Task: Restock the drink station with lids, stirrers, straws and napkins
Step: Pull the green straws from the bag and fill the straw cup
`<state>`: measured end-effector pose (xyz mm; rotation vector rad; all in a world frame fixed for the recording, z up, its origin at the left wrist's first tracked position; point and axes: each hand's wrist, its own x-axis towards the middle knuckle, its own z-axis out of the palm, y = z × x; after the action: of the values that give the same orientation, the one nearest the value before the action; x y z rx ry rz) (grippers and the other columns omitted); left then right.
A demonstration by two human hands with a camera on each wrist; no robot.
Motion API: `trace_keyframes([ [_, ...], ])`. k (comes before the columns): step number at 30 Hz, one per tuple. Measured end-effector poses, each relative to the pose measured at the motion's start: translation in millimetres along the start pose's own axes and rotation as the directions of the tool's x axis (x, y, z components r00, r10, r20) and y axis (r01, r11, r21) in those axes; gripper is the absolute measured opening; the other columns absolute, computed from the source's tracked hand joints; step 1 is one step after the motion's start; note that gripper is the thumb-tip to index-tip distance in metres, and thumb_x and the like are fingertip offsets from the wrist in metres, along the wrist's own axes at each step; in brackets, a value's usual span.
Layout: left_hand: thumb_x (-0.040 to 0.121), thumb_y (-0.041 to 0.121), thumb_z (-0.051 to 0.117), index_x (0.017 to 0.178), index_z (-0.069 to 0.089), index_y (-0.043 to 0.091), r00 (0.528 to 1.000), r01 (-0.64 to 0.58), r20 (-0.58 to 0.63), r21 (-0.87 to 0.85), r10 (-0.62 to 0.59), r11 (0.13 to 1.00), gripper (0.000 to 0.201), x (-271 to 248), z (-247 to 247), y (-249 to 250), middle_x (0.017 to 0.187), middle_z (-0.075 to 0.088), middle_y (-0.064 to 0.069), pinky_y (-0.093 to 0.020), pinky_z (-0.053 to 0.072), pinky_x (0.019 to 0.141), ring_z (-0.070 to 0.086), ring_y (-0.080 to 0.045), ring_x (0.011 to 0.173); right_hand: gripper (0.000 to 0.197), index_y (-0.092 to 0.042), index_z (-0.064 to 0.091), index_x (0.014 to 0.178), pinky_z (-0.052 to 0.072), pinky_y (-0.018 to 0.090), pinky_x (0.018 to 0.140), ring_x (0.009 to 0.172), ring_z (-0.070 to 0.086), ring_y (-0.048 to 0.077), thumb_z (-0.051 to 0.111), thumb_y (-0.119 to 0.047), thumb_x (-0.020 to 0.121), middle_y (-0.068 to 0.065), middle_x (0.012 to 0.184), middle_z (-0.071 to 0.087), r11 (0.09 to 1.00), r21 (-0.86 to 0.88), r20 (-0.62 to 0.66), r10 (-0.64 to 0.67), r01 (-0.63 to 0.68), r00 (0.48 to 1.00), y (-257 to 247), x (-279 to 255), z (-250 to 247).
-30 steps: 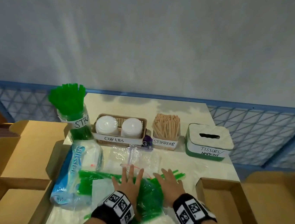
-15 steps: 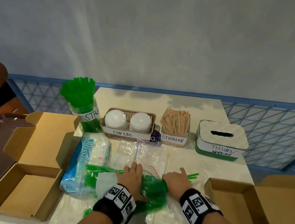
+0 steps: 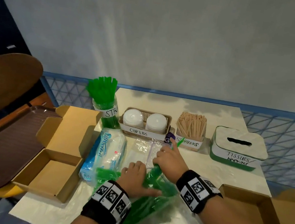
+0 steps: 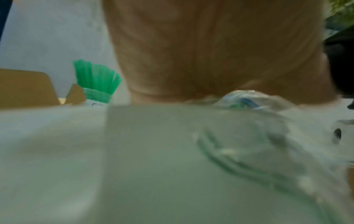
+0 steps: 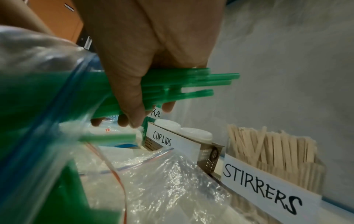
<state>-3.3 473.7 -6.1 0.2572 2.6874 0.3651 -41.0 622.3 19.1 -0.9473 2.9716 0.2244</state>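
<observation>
A zip bag of green straws [image 3: 151,200] lies at the table's near edge. My left hand [image 3: 135,176] presses flat on it; the left wrist view shows only my palm [image 4: 210,45] over blurred plastic. My right hand [image 3: 167,156] grips a bunch of green straws [image 5: 172,84] sticking out of the bag's mouth, tips [image 3: 180,142] pointing at the stirrer box. At the back stand the straw jar [image 3: 105,107], the cup lids basket [image 3: 145,124], the stirrers box [image 3: 191,129] and the tissues/napkins box [image 3: 238,149]. A napkin pack [image 3: 105,155] lies left of my hands.
Empty clear zip bags [image 3: 144,148] lie crumpled in front of the lids basket. An open cardboard box [image 3: 55,156] sits at the table's left edge beside a brown tray [image 3: 1,141]. Another open box [image 3: 253,207] sits at the right. A blue lattice rail [image 3: 278,137] runs behind the table.
My right hand has closed round a bunch of straws and drawn them forward out of the bag, towards the stirrers. My left hand stays on the bag.
</observation>
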Motion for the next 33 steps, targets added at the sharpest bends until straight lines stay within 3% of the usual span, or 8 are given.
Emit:
trace_keyframes([
  [3,0.054,0.096,0.018,0.113,0.047,0.012,0.994,-0.063,-0.111,-0.473,0.011,0.879,0.107,-1,2,-11,0.11,0.053,-0.002,-0.04,0.042,0.099,0.051,-0.017,0.102,0.025,-0.021,0.064,0.11,-0.015,0.052,0.11,0.128,0.039,0.025,0.046,-0.013,0.095,0.002,0.112,0.063,1.0,-0.016,-0.035,0.002,-0.002,0.999,-4,0,1],
  [7,0.071,0.062,0.064,0.128,0.042,0.015,1.0,-0.023,-0.03,-0.618,0.005,0.786,0.077,5,10,-15,0.127,0.055,0.0,-0.039,0.04,0.106,0.053,-0.015,0.115,0.024,-0.021,0.064,0.111,-0.022,0.05,0.101,0.13,0.038,0.024,0.051,-0.014,0.092,0.0,0.113,0.063,1.0,-0.013,-0.045,0.0,0.0,0.999,-8,-5,2],
  [12,0.073,0.049,0.066,0.117,0.054,0.02,0.999,0.024,-0.025,-0.246,-0.032,0.969,0.054,15,14,8,0.109,0.064,0.003,-0.048,0.029,0.11,0.058,-0.018,0.108,0.03,-0.028,0.068,0.072,0.008,0.056,0.112,0.091,0.066,0.018,0.084,-0.011,0.053,-0.008,0.075,0.065,0.997,0.061,-0.209,0.062,-0.05,0.976,-12,-11,16],
  [16,0.086,0.03,0.057,0.114,0.056,0.021,0.994,0.045,-0.094,-0.163,-0.06,0.986,0.029,18,22,12,0.101,0.063,0.004,-0.046,0.022,0.113,0.058,-0.019,0.107,0.059,-0.024,0.06,0.094,0.032,0.039,0.096,0.096,0.062,0.017,0.079,0.002,0.045,-0.001,0.103,0.058,0.924,0.369,-0.407,0.259,-0.101,0.876,-6,-29,25],
  [20,0.089,0.028,0.056,0.111,0.055,0.019,0.99,0.064,-0.102,-0.286,-0.097,0.956,0.024,23,30,7,0.101,0.065,0.002,-0.046,0.038,0.105,0.061,-0.019,0.1,0.02,-0.022,0.048,0.092,0.03,0.014,0.063,0.075,0.045,0.0,0.065,-0.03,0.084,-0.008,0.087,0.047,0.668,0.669,-0.032,0.464,-0.326,0.885,13,-58,31],
  [24,0.088,0.026,0.057,0.108,0.054,0.017,0.987,0.072,-0.116,-0.321,-0.115,0.944,0.021,25,32,7,0.096,0.063,0.001,-0.043,0.044,0.099,0.062,-0.02,0.097,0.069,-0.015,0.039,0.131,0.038,0.021,0.078,0.108,0.052,0.019,0.071,-0.045,0.077,0.007,0.125,0.049,0.643,0.532,0.517,0.268,-0.551,0.813,12,-70,51],
  [29,0.088,0.024,0.057,0.107,0.053,0.014,0.984,0.045,-0.145,-0.358,-0.103,0.933,0.021,25,30,7,0.089,0.058,0.002,-0.037,0.048,0.091,0.06,-0.019,0.089,0.027,-0.019,0.052,0.097,0.048,0.023,0.075,0.081,0.049,0.014,0.072,-0.017,0.079,-0.004,0.089,0.051,0.523,0.635,0.477,0.313,-0.568,0.821,1,-68,68],
  [33,0.09,0.023,0.055,0.103,0.049,0.014,0.97,0.037,-0.212,-0.365,-0.122,0.93,0.018,18,26,2,0.085,0.055,0.001,-0.029,0.046,0.074,0.054,-0.016,0.079,0.022,-0.018,0.064,0.096,0.035,0.005,0.064,0.076,0.052,0.006,0.07,-0.007,0.078,-0.007,0.085,0.053,0.517,0.737,0.285,0.345,-0.435,0.894,6,-64,63],
])
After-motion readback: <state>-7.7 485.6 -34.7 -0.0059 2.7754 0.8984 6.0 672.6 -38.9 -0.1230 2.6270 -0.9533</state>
